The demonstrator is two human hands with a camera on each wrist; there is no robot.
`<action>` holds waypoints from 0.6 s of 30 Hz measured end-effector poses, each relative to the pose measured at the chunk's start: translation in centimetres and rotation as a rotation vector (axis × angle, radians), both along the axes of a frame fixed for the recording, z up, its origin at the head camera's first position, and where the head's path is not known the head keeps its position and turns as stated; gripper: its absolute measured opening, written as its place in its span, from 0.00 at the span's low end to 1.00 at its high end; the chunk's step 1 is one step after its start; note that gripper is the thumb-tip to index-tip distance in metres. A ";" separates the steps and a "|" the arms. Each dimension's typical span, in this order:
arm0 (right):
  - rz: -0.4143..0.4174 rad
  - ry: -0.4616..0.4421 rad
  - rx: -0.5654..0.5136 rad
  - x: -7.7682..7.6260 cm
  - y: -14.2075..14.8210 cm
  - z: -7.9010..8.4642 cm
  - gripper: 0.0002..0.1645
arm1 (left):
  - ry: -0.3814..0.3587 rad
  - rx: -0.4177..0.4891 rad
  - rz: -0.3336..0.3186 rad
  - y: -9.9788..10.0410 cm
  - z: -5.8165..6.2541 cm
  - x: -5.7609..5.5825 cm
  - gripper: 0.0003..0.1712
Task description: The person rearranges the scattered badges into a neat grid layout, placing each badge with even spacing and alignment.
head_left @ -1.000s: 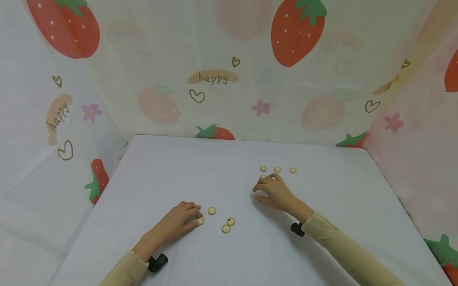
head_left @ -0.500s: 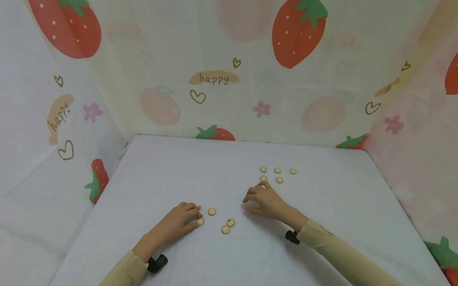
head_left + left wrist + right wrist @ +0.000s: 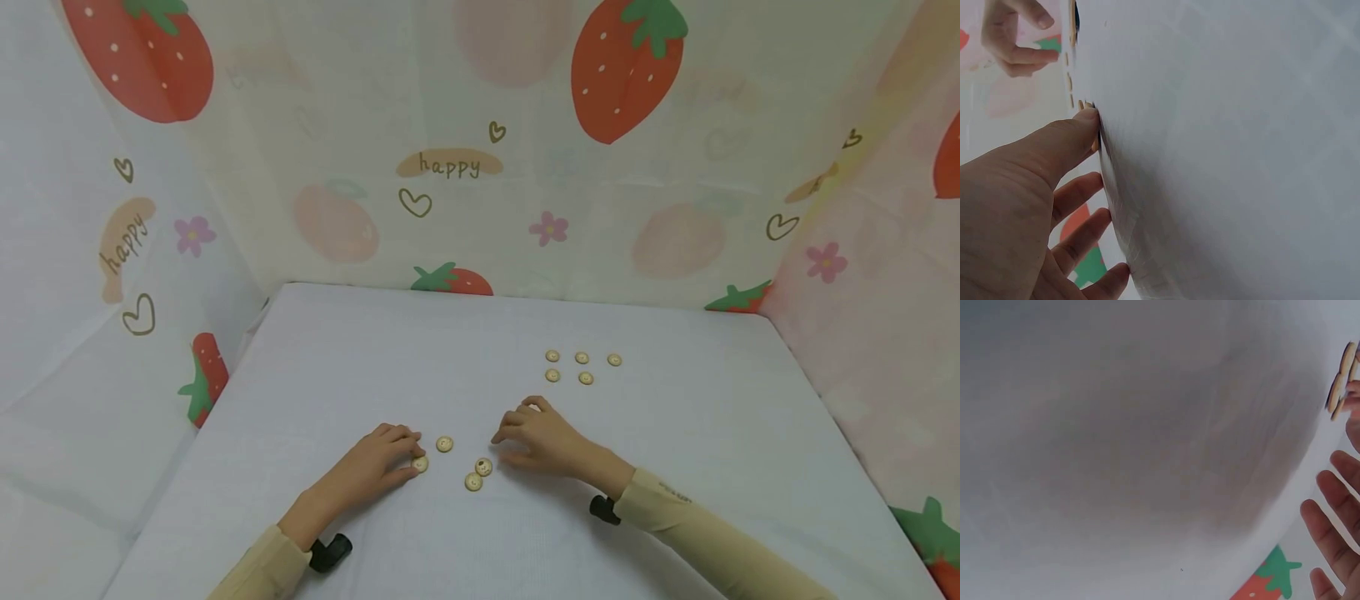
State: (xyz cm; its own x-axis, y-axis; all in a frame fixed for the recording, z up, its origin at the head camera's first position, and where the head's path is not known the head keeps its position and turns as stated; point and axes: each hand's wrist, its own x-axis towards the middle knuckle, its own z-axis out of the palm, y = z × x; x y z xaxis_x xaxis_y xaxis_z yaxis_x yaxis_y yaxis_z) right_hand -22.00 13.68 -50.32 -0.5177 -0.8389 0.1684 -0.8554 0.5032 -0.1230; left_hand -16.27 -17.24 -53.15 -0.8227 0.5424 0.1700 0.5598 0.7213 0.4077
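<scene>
Small round tan discs with dark marks lie flat on the white tabletop. My left hand [image 3: 382,457] rests at the left, its fingertips around one disc [image 3: 421,464]. In the left wrist view, the thumb [image 3: 1079,128] lies by that disc's edge, and a gap shows between the disc and the nearest finger. My right hand [image 3: 546,442] hovers right of centre with fingers spread and loosely bent, holding nothing. Just left of it lie a dark-spotted disc [image 3: 483,467] and a plain disc [image 3: 473,482], touching each other. Another disc [image 3: 445,444] lies alone between the hands.
Toward the back right, several discs lie in two rows, with a front-row disc [image 3: 586,378] at the right end. A strawberry-printed cloth [image 3: 450,225] stands behind and beside the white tabletop [image 3: 360,350]. Each wrist carries a small black camera [image 3: 331,552].
My right hand has moved away from the back-right discs, toward the front left, near the touching pair. The front-row discs it covered now show. My left hand has stayed in place.
</scene>
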 end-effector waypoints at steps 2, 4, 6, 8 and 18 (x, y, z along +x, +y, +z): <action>0.013 -0.003 -0.005 0.1 -0.1 0.0 0.13 | 0.000 0.004 -0.001 0.0 0.1 0.0 0.12; 0.029 -0.008 -0.011 0.2 -0.2 -0.1 0.14 | 0.000 0.007 -0.001 0.0 0.1 0.0 0.12; 0.042 -0.014 -0.015 0.3 -0.3 -0.2 0.15 | 0.000 0.009 0.001 0.0 0.2 0.0 0.12; 0.055 -0.016 -0.017 0.4 -0.4 -0.2 0.16 | 0.005 0.010 0.003 0.0 0.2 0.0 0.12; 0.086 -0.020 0.024 0.7 -0.8 -0.6 0.18 | -0.004 0.016 0.005 0.1 0.2 0.0 0.12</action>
State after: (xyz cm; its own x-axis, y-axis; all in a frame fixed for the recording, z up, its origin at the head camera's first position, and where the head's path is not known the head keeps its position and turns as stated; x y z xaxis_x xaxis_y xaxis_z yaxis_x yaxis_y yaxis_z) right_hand -21.33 12.83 -50.88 -0.4466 -0.8840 0.1385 -0.8931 0.4309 -0.1292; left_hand -16.22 -17.15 -52.98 -0.8263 0.5352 0.1754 0.5543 0.7175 0.4218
